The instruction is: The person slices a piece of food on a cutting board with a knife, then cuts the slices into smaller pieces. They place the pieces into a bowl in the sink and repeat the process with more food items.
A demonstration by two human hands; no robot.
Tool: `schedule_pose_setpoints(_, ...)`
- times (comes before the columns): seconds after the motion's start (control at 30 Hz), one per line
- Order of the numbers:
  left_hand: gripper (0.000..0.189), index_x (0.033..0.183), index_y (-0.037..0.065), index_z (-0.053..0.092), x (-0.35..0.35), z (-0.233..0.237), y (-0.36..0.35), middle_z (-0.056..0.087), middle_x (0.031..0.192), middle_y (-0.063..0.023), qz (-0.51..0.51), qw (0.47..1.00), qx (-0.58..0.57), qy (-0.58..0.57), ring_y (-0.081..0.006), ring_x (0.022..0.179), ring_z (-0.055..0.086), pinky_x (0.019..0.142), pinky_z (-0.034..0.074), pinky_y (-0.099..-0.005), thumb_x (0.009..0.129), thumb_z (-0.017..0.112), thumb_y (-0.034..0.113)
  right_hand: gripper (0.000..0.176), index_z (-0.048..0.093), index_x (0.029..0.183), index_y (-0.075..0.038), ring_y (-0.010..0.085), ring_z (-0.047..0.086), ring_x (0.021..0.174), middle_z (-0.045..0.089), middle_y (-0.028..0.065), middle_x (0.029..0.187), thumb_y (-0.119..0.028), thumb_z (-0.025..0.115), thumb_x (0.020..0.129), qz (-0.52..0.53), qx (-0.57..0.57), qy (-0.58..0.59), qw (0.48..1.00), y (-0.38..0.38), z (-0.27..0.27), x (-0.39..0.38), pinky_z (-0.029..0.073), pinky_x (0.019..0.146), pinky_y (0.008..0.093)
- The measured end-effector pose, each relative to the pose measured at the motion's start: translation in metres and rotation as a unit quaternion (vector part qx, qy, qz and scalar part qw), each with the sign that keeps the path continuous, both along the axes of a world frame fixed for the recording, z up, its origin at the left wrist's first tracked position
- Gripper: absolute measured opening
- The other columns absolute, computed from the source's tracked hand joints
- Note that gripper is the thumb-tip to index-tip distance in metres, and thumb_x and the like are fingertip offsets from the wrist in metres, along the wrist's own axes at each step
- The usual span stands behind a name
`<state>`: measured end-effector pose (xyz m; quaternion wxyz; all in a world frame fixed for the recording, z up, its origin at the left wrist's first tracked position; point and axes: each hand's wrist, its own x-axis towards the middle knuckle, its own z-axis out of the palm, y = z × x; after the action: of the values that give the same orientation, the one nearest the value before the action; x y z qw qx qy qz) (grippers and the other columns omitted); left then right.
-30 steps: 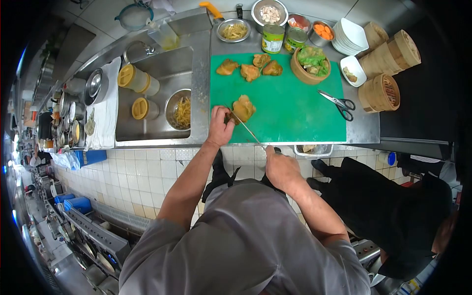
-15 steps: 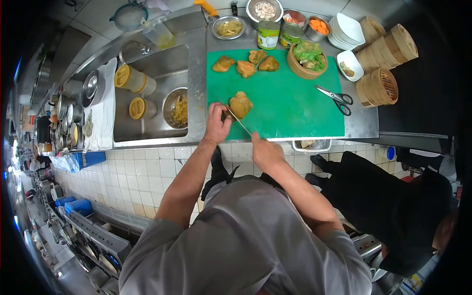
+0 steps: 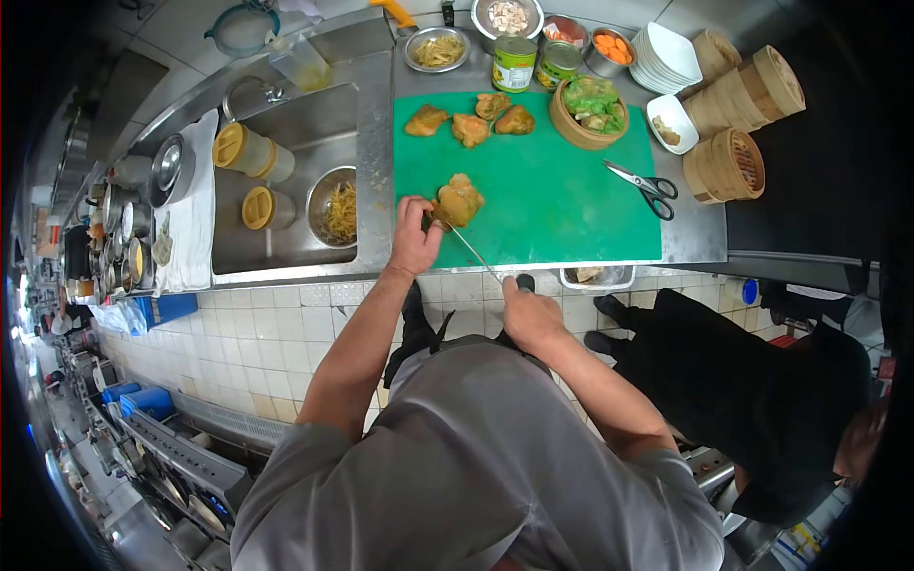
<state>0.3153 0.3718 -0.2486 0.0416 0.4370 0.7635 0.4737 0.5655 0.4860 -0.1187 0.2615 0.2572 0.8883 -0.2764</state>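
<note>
My right hand (image 3: 533, 317) is closed round the handle of a knife (image 3: 470, 251). The blade slants up and left, its tip end at a golden-brown piece of chicken (image 3: 461, 198) on the green cutting board (image 3: 543, 214). On the left side of that piece, my left hand (image 3: 416, 240) presses with curled fingers, partly hiding a darker bit under them. Several more browned chicken pieces (image 3: 470, 129) lie at the board's back left. A pair of scissors (image 3: 644, 187) with black handles rests at its right edge.
Left of the board is a sink (image 3: 324, 105) holding yellow-lidded containers (image 3: 268, 208) and a bowl of shreds (image 3: 338, 211). A bamboo steamer (image 3: 583, 141) with greens, cans (image 3: 514, 65), white plates (image 3: 664, 59) and more steamers (image 3: 721, 169) stand around the back and right. A person in black (image 3: 733, 400) is at right.
My right hand has drawn the knife back toward me and slightly right. My left hand stays on the chicken; the whole view has shifted slightly.
</note>
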Motion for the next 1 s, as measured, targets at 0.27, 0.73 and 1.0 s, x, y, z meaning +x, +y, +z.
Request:
schedule_pose_setpoints(0.27,0.038,0.123,0.001,0.059,0.001,0.013,0.001,0.056,0.121,-0.0212,-0.022,0.999,-0.016,0.045,-0.04,0.114,0.059,0.103,0.051,-0.0464,0.086,0.064,-0.003,0.028,0.051,0.127,0.001,0.048,0.077,0.102,0.077,0.0307,0.105,-0.009,0.048,0.101,-0.008,0.001,0.042,0.999,0.005,-0.043,-0.032,0.059,0.089,0.0594)
schedule_pose_setpoints(0.73,0.032,0.113,0.001,0.055,0.0,0.003,-0.001,0.057,0.117,-0.0188,0.0,0.999,0.029,-0.02,-0.0345,0.106,0.06,0.096,0.052,-0.0405,0.084,0.068,-0.006,0.028,0.054,0.123,0.003,0.0481,0.077,0.095,0.077,0.0303,0.1,-0.005,0.054,0.096,-0.032,-0.004,0.053,0.998,0.013,0.031,0.01,0.059,0.086,0.0585)
schedule_pose_setpoints(1.0,0.033,0.112,0.002,0.056,0.003,0.007,-0.002,0.058,0.114,-0.0181,0.006,1.0,0.021,-0.004,-0.0338,0.103,0.061,0.092,0.053,-0.0414,0.082,0.069,-0.004,0.029,0.054,0.124,0.002,0.0448,0.078,0.092,0.077,0.027,0.101,-0.004,0.054,0.096,0.009,0.012,0.034,0.999,0.005,0.054,0.007,0.062,0.084,0.0533)
